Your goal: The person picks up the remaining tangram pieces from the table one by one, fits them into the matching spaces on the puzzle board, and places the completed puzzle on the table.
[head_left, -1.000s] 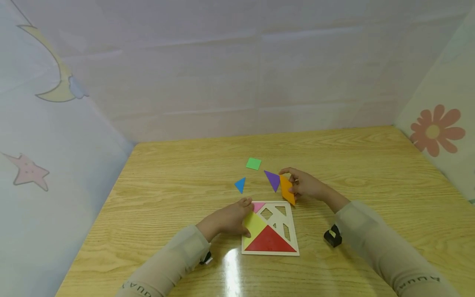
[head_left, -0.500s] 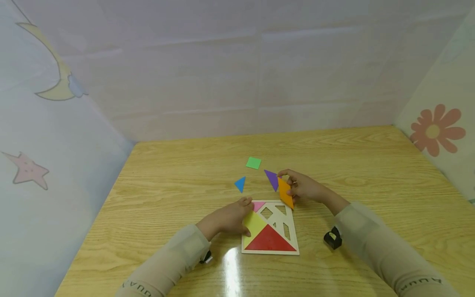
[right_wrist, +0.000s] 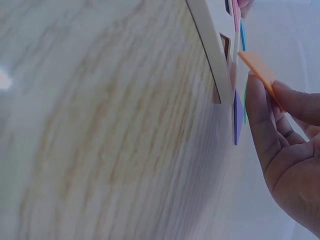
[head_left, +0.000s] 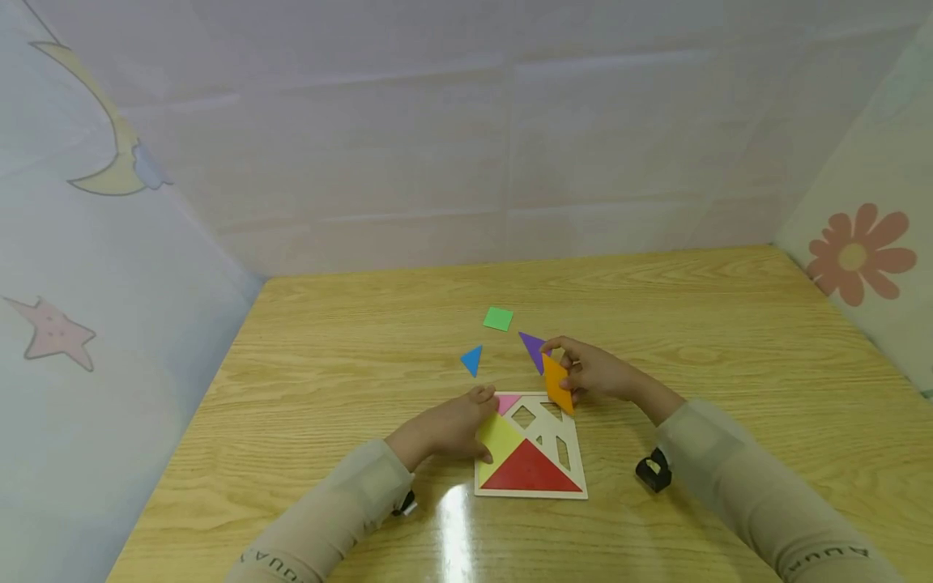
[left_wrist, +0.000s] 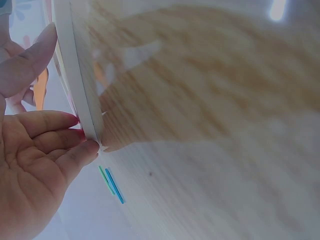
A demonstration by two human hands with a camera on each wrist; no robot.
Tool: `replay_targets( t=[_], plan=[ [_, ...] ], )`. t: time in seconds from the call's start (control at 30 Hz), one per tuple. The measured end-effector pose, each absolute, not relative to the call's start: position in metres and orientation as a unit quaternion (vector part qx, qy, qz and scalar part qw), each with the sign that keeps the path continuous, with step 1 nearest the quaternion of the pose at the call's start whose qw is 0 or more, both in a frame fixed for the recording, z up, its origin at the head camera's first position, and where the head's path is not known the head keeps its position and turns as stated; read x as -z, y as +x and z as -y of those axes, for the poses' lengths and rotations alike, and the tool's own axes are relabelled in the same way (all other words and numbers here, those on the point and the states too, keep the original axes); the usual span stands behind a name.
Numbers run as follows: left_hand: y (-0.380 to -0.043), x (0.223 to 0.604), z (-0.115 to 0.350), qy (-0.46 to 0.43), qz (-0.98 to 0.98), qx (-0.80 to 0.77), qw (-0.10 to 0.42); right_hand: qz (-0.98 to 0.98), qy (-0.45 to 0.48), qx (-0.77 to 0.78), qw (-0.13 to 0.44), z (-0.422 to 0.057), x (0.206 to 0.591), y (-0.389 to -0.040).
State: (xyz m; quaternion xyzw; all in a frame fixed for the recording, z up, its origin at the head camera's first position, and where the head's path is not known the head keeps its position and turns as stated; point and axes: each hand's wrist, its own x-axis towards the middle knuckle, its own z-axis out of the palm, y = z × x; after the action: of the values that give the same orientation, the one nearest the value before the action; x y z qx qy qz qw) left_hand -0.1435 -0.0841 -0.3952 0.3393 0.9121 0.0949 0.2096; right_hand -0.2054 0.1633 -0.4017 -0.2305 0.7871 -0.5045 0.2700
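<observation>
My right hand (head_left: 601,372) pinches an orange parallelogram tangram piece (head_left: 558,385) between thumb and fingers. The piece (right_wrist: 262,72) is tilted, its lower tip over the far right corner of the cream puzzle board (head_left: 547,427). My left hand (head_left: 450,425) rests along the board's left side, its fingertips (left_wrist: 90,146) touching the edge and the thumb spread apart. Yellow (head_left: 500,439), red (head_left: 530,474) and pink (head_left: 507,402) pieces sit in the board, the yellow and pink partly covered by the left hand. Several cut-outs show in the right half.
Past the board lie a purple triangle (head_left: 532,346), partly behind the right hand, a blue triangle (head_left: 472,360) and a green square (head_left: 499,318). Black wrist devices (head_left: 653,470) show below the sleeves. A wall cloth rises behind the wooden table (head_left: 350,340).
The right hand has brought the orange parallelogram slightly left and nearer, from beside the board to over its far right corner. The left hand has stayed in place.
</observation>
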Motion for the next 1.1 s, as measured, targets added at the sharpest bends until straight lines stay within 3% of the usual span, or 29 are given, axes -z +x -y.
replay_targets(
  t=[1.1],
  plan=[
    [-0.144,0.397,0.083,0.336,-0.913,-0.093,0.212,-0.771,-0.234,0.512,0.299,-0.158,0.406,-0.194]
  ],
)
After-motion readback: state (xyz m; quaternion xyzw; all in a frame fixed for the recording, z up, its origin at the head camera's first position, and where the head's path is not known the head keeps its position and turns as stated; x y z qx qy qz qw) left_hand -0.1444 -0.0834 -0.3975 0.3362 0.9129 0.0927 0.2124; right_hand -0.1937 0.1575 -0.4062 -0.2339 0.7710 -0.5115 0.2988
